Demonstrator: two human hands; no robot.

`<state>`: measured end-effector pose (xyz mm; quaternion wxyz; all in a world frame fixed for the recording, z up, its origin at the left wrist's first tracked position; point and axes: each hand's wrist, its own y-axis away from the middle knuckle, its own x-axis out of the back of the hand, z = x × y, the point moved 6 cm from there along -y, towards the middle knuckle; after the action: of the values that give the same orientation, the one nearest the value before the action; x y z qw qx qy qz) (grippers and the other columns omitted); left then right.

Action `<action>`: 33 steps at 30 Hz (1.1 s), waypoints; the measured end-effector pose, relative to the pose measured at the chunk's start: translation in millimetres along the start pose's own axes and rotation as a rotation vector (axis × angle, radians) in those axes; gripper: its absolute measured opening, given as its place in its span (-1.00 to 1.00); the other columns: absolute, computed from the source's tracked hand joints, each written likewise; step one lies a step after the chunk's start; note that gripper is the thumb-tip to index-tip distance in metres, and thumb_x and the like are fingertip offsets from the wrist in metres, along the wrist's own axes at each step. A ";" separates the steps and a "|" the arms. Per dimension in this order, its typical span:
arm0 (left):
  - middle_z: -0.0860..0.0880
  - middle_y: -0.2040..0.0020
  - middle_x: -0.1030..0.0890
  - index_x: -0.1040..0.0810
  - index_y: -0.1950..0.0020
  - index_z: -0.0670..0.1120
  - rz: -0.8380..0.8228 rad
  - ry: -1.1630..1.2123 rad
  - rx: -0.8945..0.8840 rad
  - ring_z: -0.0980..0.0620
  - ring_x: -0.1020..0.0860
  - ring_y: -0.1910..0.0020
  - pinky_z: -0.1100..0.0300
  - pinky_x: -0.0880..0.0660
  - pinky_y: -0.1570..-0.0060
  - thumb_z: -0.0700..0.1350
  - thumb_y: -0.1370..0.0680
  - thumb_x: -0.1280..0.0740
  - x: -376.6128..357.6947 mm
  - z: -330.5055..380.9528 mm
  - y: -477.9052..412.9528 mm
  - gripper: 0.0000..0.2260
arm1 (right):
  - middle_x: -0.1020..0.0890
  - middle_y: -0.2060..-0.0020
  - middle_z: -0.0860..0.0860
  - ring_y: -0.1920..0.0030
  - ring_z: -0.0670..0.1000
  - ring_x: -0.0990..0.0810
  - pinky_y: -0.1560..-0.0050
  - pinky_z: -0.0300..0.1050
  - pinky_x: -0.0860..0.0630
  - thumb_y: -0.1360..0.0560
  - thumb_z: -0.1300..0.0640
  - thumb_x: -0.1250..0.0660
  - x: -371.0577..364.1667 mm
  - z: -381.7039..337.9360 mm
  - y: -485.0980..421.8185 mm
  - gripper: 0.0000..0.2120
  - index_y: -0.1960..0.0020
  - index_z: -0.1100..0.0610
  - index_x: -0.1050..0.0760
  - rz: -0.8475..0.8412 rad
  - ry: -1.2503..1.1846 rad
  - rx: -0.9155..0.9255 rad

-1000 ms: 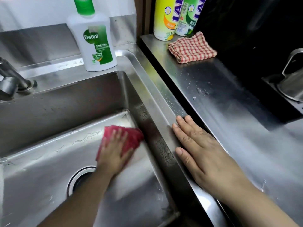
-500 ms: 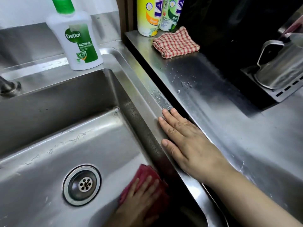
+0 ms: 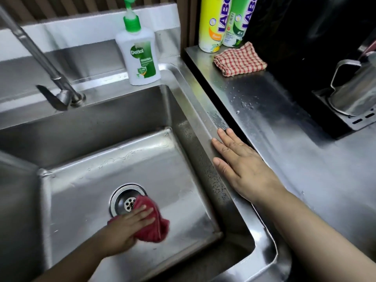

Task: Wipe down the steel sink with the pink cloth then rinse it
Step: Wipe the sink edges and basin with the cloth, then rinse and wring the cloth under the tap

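The steel sink (image 3: 101,123) fills the left of the view, with a round drain (image 3: 128,201) in its floor. My left hand (image 3: 126,226) presses the crumpled pink cloth (image 3: 154,224) flat against the sink floor, at the drain's right edge and partly over it. My right hand (image 3: 242,165) lies flat, fingers together, on the sink's right rim, holding nothing. The tap (image 3: 50,70) stands at the back left with no water running.
A Dettol soap bottle (image 3: 140,58) stands on the back ledge. On the steel counter (image 3: 284,139) to the right lie a red checked cloth (image 3: 240,59), two tall spray cans (image 3: 221,21) and a steel kettle (image 3: 356,90) on a black tray.
My left hand has dragged the pink cloth from the sink's far right corner along the right side, then left to the drain. My right hand has stayed on the rim.
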<state>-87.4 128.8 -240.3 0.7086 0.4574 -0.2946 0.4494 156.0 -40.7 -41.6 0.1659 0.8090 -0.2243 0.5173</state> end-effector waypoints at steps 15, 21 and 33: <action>-0.21 0.25 -0.69 -0.63 0.15 -0.18 0.892 1.907 0.657 -0.11 -0.65 0.36 0.08 -0.56 0.11 -0.12 -0.45 -0.26 144.9 19.6 78.6 -0.81 | -0.50 -0.29 -0.13 -0.27 -0.28 -0.41 -0.31 -0.37 -0.29 -0.52 0.06 -0.31 59.1 -173.2 -70.1 -0.68 -0.26 -0.08 -0.47 -0.039 -0.786 0.164; -0.27 0.08 -0.68 -0.62 -0.03 -0.24 1.042 2.084 0.482 -0.21 -0.67 0.18 -0.05 -0.54 -0.01 -0.05 -0.42 -0.29 164.4 18.8 107.9 -0.67 | -0.63 -0.10 -0.08 -0.16 -0.10 -0.57 -0.27 -0.11 -0.40 -0.37 -0.27 -0.25 98.8 -299.3 -96.1 -0.64 -0.05 -0.11 -0.55 -0.155 -1.199 0.341; -0.20 0.09 -0.70 -0.70 0.05 -0.17 0.915 2.236 0.300 -0.14 -0.68 0.16 0.07 -0.63 0.26 0.02 -0.46 -0.24 155.0 -2.4 106.0 -0.67 | -0.53 0.35 0.06 0.33 0.05 -0.46 0.30 -0.11 -0.41 -0.51 -0.01 -0.23 35.8 -300.9 -83.9 -0.80 0.18 0.11 -0.39 0.077 -1.156 0.322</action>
<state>-118.0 206.9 -72.2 0.2879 -0.2506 0.3992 0.8336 -15.6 174.0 111.2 -0.1264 0.9655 -0.2260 0.0268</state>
